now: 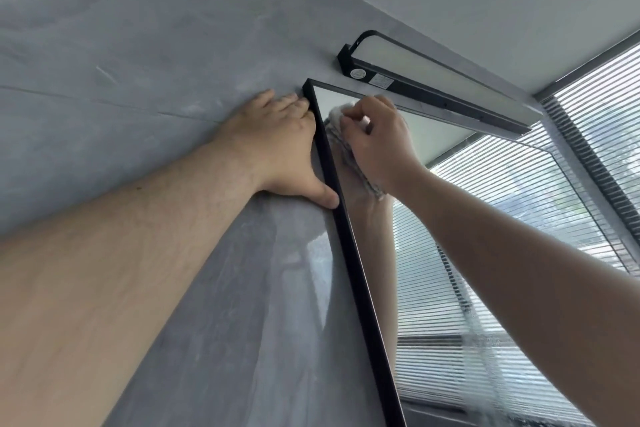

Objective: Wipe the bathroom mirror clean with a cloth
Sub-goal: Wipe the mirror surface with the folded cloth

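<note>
gripping the cloth (335, 120) in the right hand (377, 141), pressed to the mirror (426, 295), top left corner — bracing with the left hand (277, 146) flat on the wall (138, 80). likely down next, along the glass's long axis.

Lamp (433, 80) above mirror (485, 236); left hand (277, 146) on wall (138, 46) beside it, cloth (335, 120) on glass

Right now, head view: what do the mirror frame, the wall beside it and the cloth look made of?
Mirror frame: thin black profile with a satin finish, likely painted metal, possibly plastic.
Wall: grey with marbled veining, a soft sheen and a seam line; looks like stone-look tile or panel.
Cloth: whitish-grey and fuzzy, bunched in the right hand; probably microfibre or terry.
</note>
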`<action>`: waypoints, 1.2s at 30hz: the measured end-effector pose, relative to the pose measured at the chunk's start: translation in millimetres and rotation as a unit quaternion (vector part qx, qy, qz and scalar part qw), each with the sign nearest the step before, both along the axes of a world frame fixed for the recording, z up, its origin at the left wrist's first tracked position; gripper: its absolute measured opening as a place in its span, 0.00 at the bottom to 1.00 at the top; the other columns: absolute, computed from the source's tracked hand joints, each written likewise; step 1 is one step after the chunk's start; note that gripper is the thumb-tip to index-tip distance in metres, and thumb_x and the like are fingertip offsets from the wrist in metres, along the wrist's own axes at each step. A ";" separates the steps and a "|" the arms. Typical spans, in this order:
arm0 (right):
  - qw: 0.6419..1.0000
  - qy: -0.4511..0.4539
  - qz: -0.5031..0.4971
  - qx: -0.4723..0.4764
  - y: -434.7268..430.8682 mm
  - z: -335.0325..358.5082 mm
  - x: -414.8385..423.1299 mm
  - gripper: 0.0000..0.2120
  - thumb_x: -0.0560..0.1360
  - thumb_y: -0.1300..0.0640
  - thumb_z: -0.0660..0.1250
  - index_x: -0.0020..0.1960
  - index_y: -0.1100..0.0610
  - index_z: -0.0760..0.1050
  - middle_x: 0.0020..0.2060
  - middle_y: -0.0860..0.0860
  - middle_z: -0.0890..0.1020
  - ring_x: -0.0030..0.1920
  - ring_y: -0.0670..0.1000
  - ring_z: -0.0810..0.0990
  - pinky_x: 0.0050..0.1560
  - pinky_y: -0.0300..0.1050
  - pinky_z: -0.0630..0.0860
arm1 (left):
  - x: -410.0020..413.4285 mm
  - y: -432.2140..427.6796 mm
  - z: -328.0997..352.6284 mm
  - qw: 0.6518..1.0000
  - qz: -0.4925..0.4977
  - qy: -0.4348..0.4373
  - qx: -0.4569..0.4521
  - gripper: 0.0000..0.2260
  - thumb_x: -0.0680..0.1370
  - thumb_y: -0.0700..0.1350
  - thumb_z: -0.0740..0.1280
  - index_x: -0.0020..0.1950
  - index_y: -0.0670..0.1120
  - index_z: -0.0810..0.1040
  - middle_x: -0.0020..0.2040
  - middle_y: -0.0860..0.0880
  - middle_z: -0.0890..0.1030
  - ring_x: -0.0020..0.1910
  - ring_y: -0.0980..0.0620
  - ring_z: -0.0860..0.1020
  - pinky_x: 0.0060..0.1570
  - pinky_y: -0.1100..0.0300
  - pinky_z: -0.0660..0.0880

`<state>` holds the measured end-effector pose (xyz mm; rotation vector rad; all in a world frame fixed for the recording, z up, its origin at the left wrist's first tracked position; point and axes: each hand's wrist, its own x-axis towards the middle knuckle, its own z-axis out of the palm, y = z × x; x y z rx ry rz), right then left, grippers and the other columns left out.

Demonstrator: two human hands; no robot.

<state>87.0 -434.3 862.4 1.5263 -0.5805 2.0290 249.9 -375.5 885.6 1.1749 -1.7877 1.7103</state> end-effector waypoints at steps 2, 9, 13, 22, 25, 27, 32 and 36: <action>1.000 -0.008 -0.003 0.009 -0.2 11.4 -2.6 0.04 0.77 0.55 0.68 0.44 0.49 0.74 0.49 0.47 0.77 0.47 0.44 0.73 0.42 0.34 0.66 | -0.7 0.3 -1.0 1.000 0.003 0.000 -0.002 0.63 0.53 0.82 0.56 0.79 0.44 0.58 0.80 0.46 0.57 0.79 0.49 0.53 0.78 0.50 0.46; 1.000 -0.002 0.004 -0.012 -2.9 -19.2 -3.1 0.06 0.77 0.58 0.69 0.43 0.49 0.75 0.45 0.42 0.72 0.42 0.30 0.72 0.43 0.22 0.64 | -0.8 0.9 -0.7 1.000 0.015 0.002 0.005 0.64 0.52 0.83 0.53 0.79 0.45 0.57 0.81 0.47 0.55 0.79 0.49 0.53 0.78 0.50 0.46; 0.999 0.028 0.013 -0.021 -3.4 -59.5 -3.4 0.04 0.76 0.59 0.68 0.44 0.50 0.77 0.45 0.42 0.73 0.43 0.30 0.72 0.43 0.23 0.65 | -0.8 0.9 0.2 1.000 0.022 0.002 0.010 0.67 0.50 0.84 0.52 0.79 0.44 0.56 0.81 0.46 0.53 0.80 0.48 0.52 0.78 0.49 0.46; 0.987 0.143 -0.002 -0.076 -7.6 -160.5 -10.1 0.04 0.75 0.60 0.67 0.47 0.58 0.79 0.47 0.49 0.76 0.45 0.49 0.78 0.44 0.49 0.76 | 0.4 -1.7 0.2 1.000 0.015 -0.002 -0.006 0.68 0.49 0.85 0.48 0.79 0.43 0.57 0.81 0.46 0.56 0.79 0.48 0.54 0.78 0.50 0.49; 0.979 0.185 0.003 -0.087 -9.1 -173.8 -15.8 0.04 0.76 0.59 0.66 0.49 0.57 0.79 0.48 0.51 0.77 0.46 0.52 0.79 0.44 0.53 0.77 | 1.2 -1.5 -0.3 1.000 0.010 -0.005 -0.010 0.67 0.50 0.85 0.50 0.79 0.43 0.59 0.80 0.46 0.58 0.78 0.48 0.56 0.77 0.50 0.51; 0.981 0.174 0.008 -0.089 -8.2 -164.3 -13.8 0.03 0.75 0.60 0.67 0.48 0.56 0.79 0.47 0.50 0.77 0.45 0.51 0.79 0.42 0.53 0.77 | 0.7 -1.7 -0.5 1.000 0.005 -0.017 -0.025 0.65 0.49 0.85 0.49 0.76 0.44 0.65 0.77 0.47 0.64 0.76 0.48 0.62 0.76 0.49 0.55; 0.997 0.072 0.016 -0.039 -0.4 -112.0 -3.4 0.02 0.75 0.57 0.69 0.47 0.55 0.80 0.46 0.45 0.75 0.44 0.35 0.76 0.44 0.29 0.71 | 0.6 -1.3 -0.6 1.000 0.000 -0.013 -0.022 0.66 0.49 0.85 0.49 0.76 0.44 0.64 0.78 0.47 0.63 0.76 0.48 0.61 0.77 0.49 0.53; 1.000 -0.005 0.021 0.023 -0.3 -73.2 -5.4 0.08 0.76 0.58 0.70 0.44 0.46 0.74 0.46 0.41 0.74 0.41 0.38 0.73 0.40 0.34 0.66 | 2.0 0.3 -1.6 1.000 0.017 -0.006 -0.008 0.66 0.51 0.85 0.51 0.79 0.43 0.58 0.81 0.46 0.56 0.79 0.48 0.55 0.78 0.50 0.49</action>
